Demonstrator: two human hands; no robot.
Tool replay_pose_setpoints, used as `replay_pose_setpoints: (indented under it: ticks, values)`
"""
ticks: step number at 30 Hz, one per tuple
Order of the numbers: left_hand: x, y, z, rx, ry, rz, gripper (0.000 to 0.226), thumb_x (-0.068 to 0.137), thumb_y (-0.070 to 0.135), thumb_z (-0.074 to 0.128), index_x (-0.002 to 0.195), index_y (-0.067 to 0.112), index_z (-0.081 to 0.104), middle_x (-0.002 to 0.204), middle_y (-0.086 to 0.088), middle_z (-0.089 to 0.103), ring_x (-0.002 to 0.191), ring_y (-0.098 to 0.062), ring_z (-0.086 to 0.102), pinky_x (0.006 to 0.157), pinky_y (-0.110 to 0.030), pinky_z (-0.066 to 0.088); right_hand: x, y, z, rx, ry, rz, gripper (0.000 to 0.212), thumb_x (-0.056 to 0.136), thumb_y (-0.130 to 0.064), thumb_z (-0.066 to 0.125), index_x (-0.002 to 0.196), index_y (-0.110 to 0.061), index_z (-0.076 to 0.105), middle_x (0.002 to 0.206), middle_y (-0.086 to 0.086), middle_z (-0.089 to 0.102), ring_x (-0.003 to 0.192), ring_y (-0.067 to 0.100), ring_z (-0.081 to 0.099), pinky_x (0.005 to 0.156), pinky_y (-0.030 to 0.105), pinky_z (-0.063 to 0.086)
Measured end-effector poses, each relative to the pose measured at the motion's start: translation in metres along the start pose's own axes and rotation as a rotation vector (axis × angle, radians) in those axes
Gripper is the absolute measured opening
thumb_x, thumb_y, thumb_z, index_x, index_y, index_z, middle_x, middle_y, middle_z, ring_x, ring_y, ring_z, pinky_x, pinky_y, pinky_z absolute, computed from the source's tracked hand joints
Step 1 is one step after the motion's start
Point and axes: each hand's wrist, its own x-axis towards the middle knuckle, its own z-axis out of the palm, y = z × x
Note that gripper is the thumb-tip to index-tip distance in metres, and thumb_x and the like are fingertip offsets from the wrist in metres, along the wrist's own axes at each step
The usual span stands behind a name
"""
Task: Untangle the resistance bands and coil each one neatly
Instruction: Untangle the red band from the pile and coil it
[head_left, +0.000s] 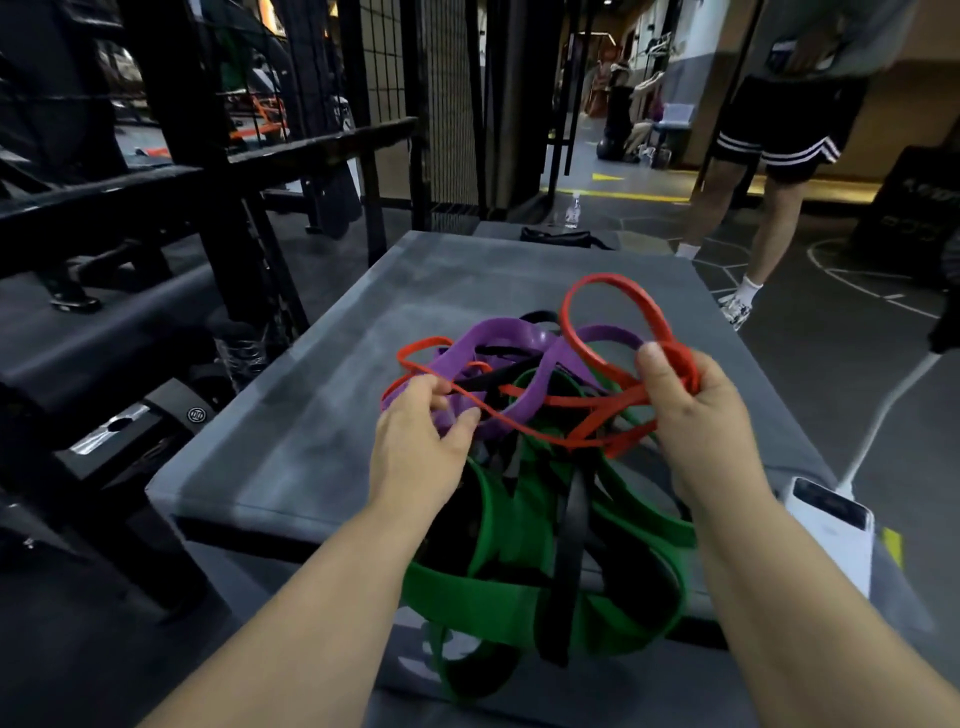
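— Gym floor, dark and grey. What stands at the left?

— Black steel racking (208, 208), with a weight plate (119, 431) low down beside it. Next to that is a grey platform (322, 374), which carries everything else.

— Where are the bands?

— All in one tangle, from the middle of the platform to its near edge, and partly lifted off it. The purple band (498, 343) loops through the far-left part of the knot. The red band (608, 279) arches highest, toward the far right. The wide green band (493, 519) droops over the near edge, and the black band (569, 525) runs straight down through it.

— And the left hand?

— The left hand (421, 441) comes in at the left side of the tangle. Its fingers are curled, and thumb and fingers close on the purple band. A thin red strand passes just by the fingertips.

— The right one?

— The right hand (696, 410) is at the right side of the tangle, thumb up, fingers wrapped round a gathered stretch of the red band.

— Anything further right?

— A white slab-shaped device (831, 525) lies at the platform's right edge; I cannot tell what it is. A water bottle (571, 210) stands on the floor beyond the far edge. Past the far right corner another person (779, 130) stands in black shorts with white stripes.
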Motion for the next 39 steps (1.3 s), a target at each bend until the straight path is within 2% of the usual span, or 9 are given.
replay_pose_setpoints:
  ticks: [3,6,10,14,18,24,31,36,39]
  values:
    - [-0.006,0.001,0.005,0.005,-0.129,0.075,0.031,0.085,0.034,0.067,0.116,0.032,0.059,0.104,0.009,0.055,0.085,-0.01,0.057,0.082,-0.03,0.047,0.001,-0.004,0.001,0.188,0.023,0.056,0.015,0.093,-0.042,0.057,0.089,-0.028,0.059,0.079,0.0,0.072,0.069,0.017,0.067,0.061,0.034,0.052]
    - [-0.013,0.0,0.009,0.215,-0.309,0.179,0.048,0.084,0.051,0.062,0.129,0.036,0.052,0.123,0.005,0.055,0.113,-0.019,0.053,0.099,-0.036,0.041,0.003,0.0,0.003,0.258,0.035,0.125,0.008,0.097,-0.034,0.056,0.094,-0.027,0.053,0.068,-0.003,0.071,0.061,0.015,0.069,0.066,0.042,0.054]
    - [-0.019,0.004,0.004,0.433,-0.532,0.231,0.066,0.084,0.062,0.055,0.142,0.041,0.03,0.143,0.01,0.04,0.134,-0.015,0.029,0.109,-0.038,0.019,0.005,0.017,-0.002,-0.118,0.02,0.107,0.017,0.093,-0.039,0.06,0.089,-0.025,0.05,0.068,-0.004,0.063,0.066,0.021,0.064,0.071,0.042,0.056]
    - [-0.018,-0.002,-0.005,0.562,-0.661,0.183,0.088,0.072,0.068,0.064,0.143,0.038,0.022,0.148,0.01,0.029,0.139,-0.014,0.019,0.115,-0.043,0.01,0.001,0.033,0.001,-0.53,-0.237,0.044,0.042,0.082,-0.045,0.072,0.106,-0.02,0.048,0.084,-0.006,0.06,0.083,0.022,0.058,0.066,0.028,0.036]
    - [-0.017,-0.01,-0.006,0.719,-0.644,0.121,0.109,0.06,0.072,0.071,0.146,0.036,0.016,0.151,0.012,0.019,0.138,-0.021,0.019,0.11,-0.044,0.022,-0.004,0.05,0.01,-0.798,-0.345,0.094,0.086,0.062,-0.065,0.076,0.125,-0.018,0.044,0.118,0.009,0.057,0.108,0.031,0.059,0.08,0.034,0.045]
    - [-0.017,-0.009,-0.002,0.701,-0.56,-0.113,0.112,0.052,0.059,0.085,0.141,0.035,0.021,0.136,-0.001,0.038,0.122,-0.032,0.047,0.094,-0.042,0.045,-0.003,0.049,0.025,-0.968,-0.327,0.166,0.108,0.053,-0.073,0.078,0.135,-0.02,0.034,0.131,0.015,0.044,0.114,0.04,0.054,0.088,0.046,0.047]
    - [-0.002,-0.014,0.013,0.509,-0.457,-0.159,0.059,0.073,0.021,0.075,0.12,0.032,0.04,0.113,0.0,0.059,0.102,-0.026,0.058,0.071,-0.03,0.041,0.028,0.041,0.043,-0.934,-0.421,0.185,0.075,0.066,-0.047,0.085,0.123,-0.014,0.05,0.115,0.006,0.066,0.109,0.028,0.061,0.082,0.03,0.046]
    - [0.02,-0.014,0.027,0.508,-0.383,-0.095,0.043,0.077,0.016,0.067,0.108,0.034,0.043,0.109,0.002,0.062,0.1,-0.028,0.059,0.069,-0.031,0.042,0.048,0.046,0.044,-0.806,-0.332,0.19,0.045,0.077,-0.028,0.077,0.116,-0.015,0.058,0.099,0.004,0.066,0.098,0.028,0.062,0.07,0.026,0.039]
    - [0.042,-0.01,0.033,0.512,-0.344,-0.036,0.037,0.077,0.018,0.066,0.103,0.033,0.044,0.105,0.002,0.066,0.098,-0.029,0.062,0.072,-0.033,0.047,0.061,0.048,0.044,-0.666,-0.248,0.217,0.029,0.077,-0.026,0.075,0.099,-0.02,0.057,0.081,-0.005,0.059,0.078,0.025,0.061,0.062,0.031,0.046]
